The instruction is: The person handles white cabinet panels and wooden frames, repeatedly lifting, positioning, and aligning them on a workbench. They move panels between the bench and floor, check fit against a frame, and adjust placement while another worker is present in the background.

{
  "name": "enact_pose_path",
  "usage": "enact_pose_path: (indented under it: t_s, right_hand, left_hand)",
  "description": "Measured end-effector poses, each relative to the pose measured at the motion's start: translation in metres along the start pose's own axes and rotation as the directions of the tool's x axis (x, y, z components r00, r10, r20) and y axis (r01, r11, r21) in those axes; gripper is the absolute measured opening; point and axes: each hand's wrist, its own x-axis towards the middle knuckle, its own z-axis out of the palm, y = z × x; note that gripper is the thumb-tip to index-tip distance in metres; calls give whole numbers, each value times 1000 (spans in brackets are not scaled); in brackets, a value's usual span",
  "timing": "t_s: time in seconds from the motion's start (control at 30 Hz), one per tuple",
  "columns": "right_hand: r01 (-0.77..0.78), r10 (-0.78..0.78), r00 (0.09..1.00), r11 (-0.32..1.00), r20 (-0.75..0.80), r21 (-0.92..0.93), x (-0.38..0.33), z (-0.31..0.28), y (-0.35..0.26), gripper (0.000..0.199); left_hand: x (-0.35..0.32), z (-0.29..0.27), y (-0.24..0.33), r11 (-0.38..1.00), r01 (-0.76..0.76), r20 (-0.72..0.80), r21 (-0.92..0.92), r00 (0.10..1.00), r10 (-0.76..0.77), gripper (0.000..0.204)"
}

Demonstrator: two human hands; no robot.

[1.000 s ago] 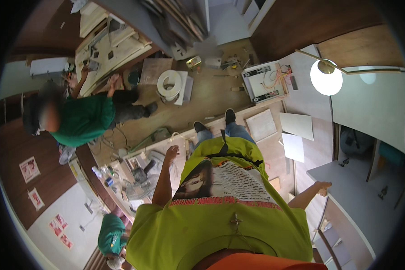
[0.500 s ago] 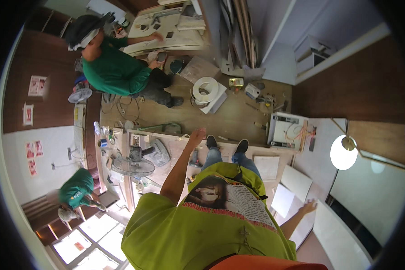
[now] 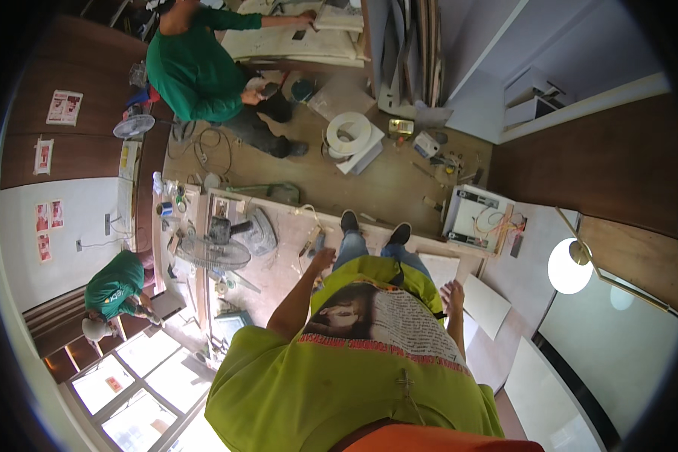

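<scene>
Board, flat and white with four straight sides (image 3: 488, 307), just to the right of the right hand (image 3: 452, 297), no sure touch to be seen. Long side on a slant, from upper left down to lower right. Much nearer to the right hand than to the left hand (image 3: 323, 261), with the loose yellow-green shirt (image 3: 369, 377) in between. Right hand fairly wide, fingers up and a bit apart, nothing in it as far as can be seen. Left hand out on the other side, fingers pointing up and away; no telling how wide from here, and no held thing to be seen. Just past the left hand, a small dark lumpy tool (image 3: 319, 242) on the pale flat wooden surface (image 3: 282, 260); too small to tell what kind, or whether touching the fingers. Farther left, a grey fan with a round wire cage (image 3: 217, 253). Up and to the left of the right hand, a pale square board (image 3: 443, 265), partly hidden. Beyond the dark shoes (image 3: 349, 221), on the brown wooden floor (image 3: 316, 188), a thick white ring (image 3: 365, 134).
</scene>
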Motion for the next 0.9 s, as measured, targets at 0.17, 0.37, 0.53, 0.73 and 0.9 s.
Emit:
enact_pose_path:
  t_s: [0.17,0.37,0.53,0.73,0.9]
  right_hand:
    - [77,-76,996,997,-53,8,2,-3,-24,44]
    - [122,-122,991,992,-60,-4,2,6,-40,46]
    - [81,-83,995,996,-59,-33,-19,36,-34,48]
    - [-15,14,999,1000,-48,-12,-47,71,10,50]
    - [-37,39,997,999,-72,23,-72,97,34,49]
  left_hand:
    - [19,3,38,969,-241,-9,-43,970,241,34]
    - [18,-13,112,921,-381,-12,-82,924,381,41]
    - [-4,-27,124,965,-263,3,-6,965,263,47]
    - [-5,-57,73,995,-21,50,94,999,16,46]
    - [3,-83,57,991,-30,124,133,992,14,45]
